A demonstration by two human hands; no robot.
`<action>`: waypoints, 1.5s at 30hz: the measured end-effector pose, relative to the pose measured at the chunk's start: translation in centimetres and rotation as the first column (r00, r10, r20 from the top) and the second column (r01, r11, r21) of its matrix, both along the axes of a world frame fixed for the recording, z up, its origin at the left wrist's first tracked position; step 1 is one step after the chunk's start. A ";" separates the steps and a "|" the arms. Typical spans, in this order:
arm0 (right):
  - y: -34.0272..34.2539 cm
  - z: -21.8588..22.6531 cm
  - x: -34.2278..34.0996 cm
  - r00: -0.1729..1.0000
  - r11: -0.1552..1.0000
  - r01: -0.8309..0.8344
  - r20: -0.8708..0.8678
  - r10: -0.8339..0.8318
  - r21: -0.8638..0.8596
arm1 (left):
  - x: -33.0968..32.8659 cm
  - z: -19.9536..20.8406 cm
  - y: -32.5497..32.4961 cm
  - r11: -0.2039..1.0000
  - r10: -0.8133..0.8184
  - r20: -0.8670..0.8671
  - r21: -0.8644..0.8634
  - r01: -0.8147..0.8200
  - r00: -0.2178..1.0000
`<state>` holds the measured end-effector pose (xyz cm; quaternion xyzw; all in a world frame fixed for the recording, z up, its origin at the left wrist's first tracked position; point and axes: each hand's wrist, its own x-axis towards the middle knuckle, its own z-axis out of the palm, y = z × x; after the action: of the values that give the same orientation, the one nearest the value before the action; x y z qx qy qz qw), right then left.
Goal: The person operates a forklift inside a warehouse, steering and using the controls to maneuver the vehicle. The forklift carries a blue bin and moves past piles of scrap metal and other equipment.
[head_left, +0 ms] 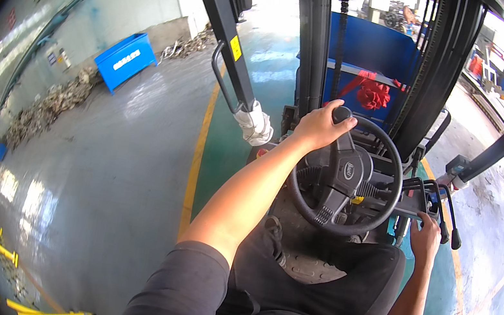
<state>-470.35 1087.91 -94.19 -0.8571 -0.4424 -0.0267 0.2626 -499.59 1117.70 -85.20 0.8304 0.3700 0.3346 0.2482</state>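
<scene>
My left hand [325,128] is closed round the black spinner knob [341,113] at the upper left of the steering wheel [395,195]. That arm reaches across from the lower left. On the right, my right hand [426,237] is at the control levers [449,213], its fingers bent round the nearest lever; its grip is partly hidden. Two black lever knobs [456,241] show just right of that hand. The wheel belongs to a forklift whose seat I sit in, with my legs below the wheel.
Ahead stands the dark mast [436,81], with a big blue container [372,48] and a red ribbon bow [373,95] beyond it. A blue bin [126,62] stands by the left wall near scrap heaps [55,103]. Yellow lines [198,156] mark the floor; yellow barriers [1,247] are lower left.
</scene>
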 end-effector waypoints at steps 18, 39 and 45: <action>6.7 2.0 7.9 0.975 0.977 -0.213 0.070 0.212 0.010 | -7.5 -10.4 -7.2 0.829 0.560 0.313 -0.216 -0.517 0.767; 25.8 2.3 18.4 0.820 0.824 -0.566 0.107 0.562 0.012 | -0.4 -9.1 -1.7 0.655 0.749 0.370 -0.283 -0.701 0.550; 31.1 7.0 23.0 0.739 0.740 -0.673 0.047 0.672 0.006 | 7.4 2.5 2.8 0.868 0.488 0.255 -0.042 -0.494 0.835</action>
<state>-447.32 1119.06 -87.17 -0.6361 -0.7267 0.0469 0.2551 -492.17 1120.53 -82.69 0.6604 0.5307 0.4963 0.1895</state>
